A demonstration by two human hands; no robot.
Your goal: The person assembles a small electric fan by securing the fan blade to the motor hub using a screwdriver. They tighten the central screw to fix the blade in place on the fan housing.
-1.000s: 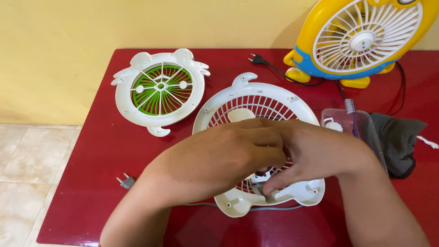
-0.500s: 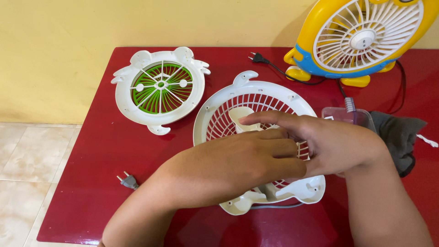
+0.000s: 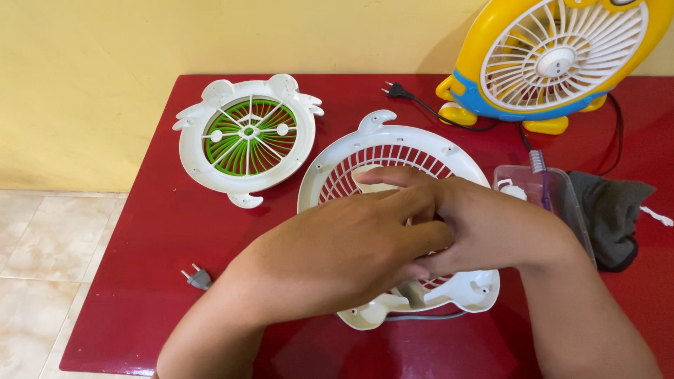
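Covering white fan grille (image 3: 393,151): L hand (image 3: 351,245), R hand (image 3: 484,224), both overlapping.

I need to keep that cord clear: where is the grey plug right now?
In the head view the grey plug lies on the red table near its left front edge, left of the left hand and below the white-and-green grille.

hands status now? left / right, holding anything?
Left hand: curled over the middle of the white fan grille, on top of the right hand; grip cannot be told.
Right hand: fingers extended on the grille, partly hidden; grip cannot be told.
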